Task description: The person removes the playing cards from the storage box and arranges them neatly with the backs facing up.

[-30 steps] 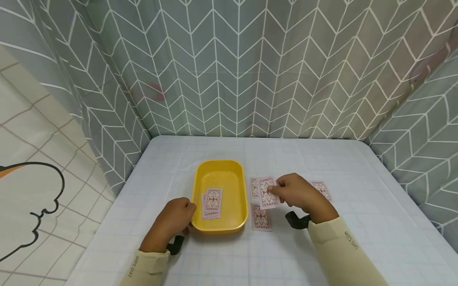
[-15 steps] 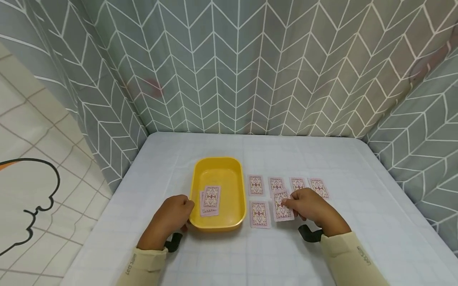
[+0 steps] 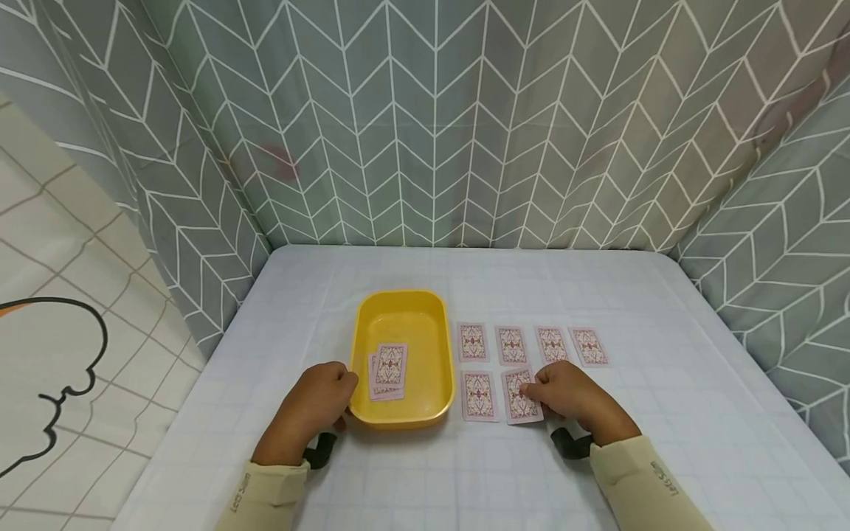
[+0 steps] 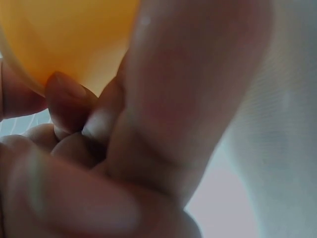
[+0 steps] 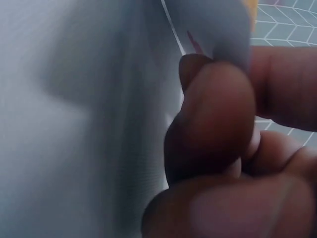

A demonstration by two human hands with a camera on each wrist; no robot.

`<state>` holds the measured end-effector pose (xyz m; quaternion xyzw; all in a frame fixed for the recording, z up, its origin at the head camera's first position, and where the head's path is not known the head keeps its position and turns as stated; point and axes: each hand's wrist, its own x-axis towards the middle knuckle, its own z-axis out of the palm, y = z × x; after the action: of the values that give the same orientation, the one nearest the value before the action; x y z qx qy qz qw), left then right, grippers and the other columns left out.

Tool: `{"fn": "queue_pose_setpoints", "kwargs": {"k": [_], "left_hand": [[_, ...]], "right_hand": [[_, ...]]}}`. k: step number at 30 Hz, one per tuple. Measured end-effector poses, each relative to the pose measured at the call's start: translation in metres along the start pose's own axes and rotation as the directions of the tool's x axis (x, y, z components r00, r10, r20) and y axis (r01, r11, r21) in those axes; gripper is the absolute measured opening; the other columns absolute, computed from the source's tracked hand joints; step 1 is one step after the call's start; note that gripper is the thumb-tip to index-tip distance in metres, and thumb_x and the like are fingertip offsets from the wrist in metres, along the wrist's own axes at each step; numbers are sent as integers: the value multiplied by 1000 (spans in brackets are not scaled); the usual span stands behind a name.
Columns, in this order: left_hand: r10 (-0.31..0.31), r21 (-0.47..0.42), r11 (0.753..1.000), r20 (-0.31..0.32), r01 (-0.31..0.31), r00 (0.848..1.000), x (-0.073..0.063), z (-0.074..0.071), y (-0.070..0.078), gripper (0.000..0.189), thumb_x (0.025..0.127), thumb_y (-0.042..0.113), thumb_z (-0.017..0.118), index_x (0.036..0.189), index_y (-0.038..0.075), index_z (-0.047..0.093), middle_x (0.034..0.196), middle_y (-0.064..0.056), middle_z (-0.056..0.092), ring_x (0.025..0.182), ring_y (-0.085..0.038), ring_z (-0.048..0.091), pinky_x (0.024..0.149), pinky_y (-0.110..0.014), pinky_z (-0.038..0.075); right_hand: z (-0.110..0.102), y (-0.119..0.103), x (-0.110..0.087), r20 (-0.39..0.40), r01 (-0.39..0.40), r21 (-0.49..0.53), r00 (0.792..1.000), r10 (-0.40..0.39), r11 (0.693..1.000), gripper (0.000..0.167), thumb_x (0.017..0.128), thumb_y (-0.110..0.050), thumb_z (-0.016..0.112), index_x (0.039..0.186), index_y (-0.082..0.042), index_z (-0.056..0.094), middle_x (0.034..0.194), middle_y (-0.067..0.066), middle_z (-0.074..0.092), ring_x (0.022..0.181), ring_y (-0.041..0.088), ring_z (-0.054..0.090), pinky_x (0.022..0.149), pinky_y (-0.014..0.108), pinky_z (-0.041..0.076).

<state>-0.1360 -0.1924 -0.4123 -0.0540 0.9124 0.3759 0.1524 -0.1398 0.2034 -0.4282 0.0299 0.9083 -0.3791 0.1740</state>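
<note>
My left hand (image 3: 312,402) grips the near left rim of a yellow tray (image 3: 434,398). In the left wrist view, curled fingers (image 4: 69,101) lie against the tray's wall (image 4: 64,34). A few red-patterned playing cards (image 3: 390,366) lie face down and overlapping inside the tray. To the tray's right, my right hand (image 3: 571,394) pinches the right edge of a face-down playing card (image 3: 521,404). The right wrist view shows thumb and finger on that card (image 5: 223,29), its underside partly visible. Left of it lies another face-down card (image 3: 479,397).
A row of several face-down cards (image 3: 511,345) lies behind the held card, spaced apart. The white-clothed table (image 3: 425,487) is bounded at the back and right by a grey chevron curtain (image 3: 425,147). Tiled floor (image 3: 86,398) shows at the left.
My right hand has carried the card rightward and toward me, from over the back row to the front row beside another card. The left hand stays on the tray rim.
</note>
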Motion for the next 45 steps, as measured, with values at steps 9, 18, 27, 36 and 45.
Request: {"fn": "queue_pose_setpoints", "kwargs": {"k": [9,18,27,36,45], "left_hand": [[-8,11,1000,4,8,1000,1,1,0,34,107,28,43,96,5,67,80,-8,66,63,-25,64,59,-37,49],[-3,18,1000,2,3,1000,1,-2,2,34,106,28,43,93,6,66,79,-7,67,62,-25,65,59,-37,48],[-3,9,1000,10,3,1000,1,-2,1,35,106,28,42,94,6,66,80,-7,66,64,-25,64,59,-37,48],[-10,-11,1000,3,10,1000,0,0,1,34,105,28,43,94,6,66,81,-9,66,63,-26,64,59,-37,49],[-10,-3,1000,2,10,1000,0,0,2,34,106,27,43,94,5,66,80,-8,66,61,-26,65,60,-37,49]], "right_hand": [[5,6,0,-53,2,-180,999,-12,984,43,95,-32,75,62,-13,56,60,-1,47,54,15,41,53,29,31],[2,0,-4,-89,-50,-320,996,22,946,39,93,-44,77,73,-13,65,72,2,59,65,20,52,56,33,37],[2,-1,-2,-93,-84,-348,994,54,934,38,93,-45,77,77,-12,67,75,3,62,68,22,55,57,35,39],[-6,-13,-4,-97,-11,-293,995,-18,956,38,97,-38,73,72,-12,61,73,2,56,66,20,50,56,33,37],[-10,-73,4,-135,101,-222,982,-133,970,29,103,-36,65,86,-13,67,84,3,61,74,21,55,61,35,43]]}}
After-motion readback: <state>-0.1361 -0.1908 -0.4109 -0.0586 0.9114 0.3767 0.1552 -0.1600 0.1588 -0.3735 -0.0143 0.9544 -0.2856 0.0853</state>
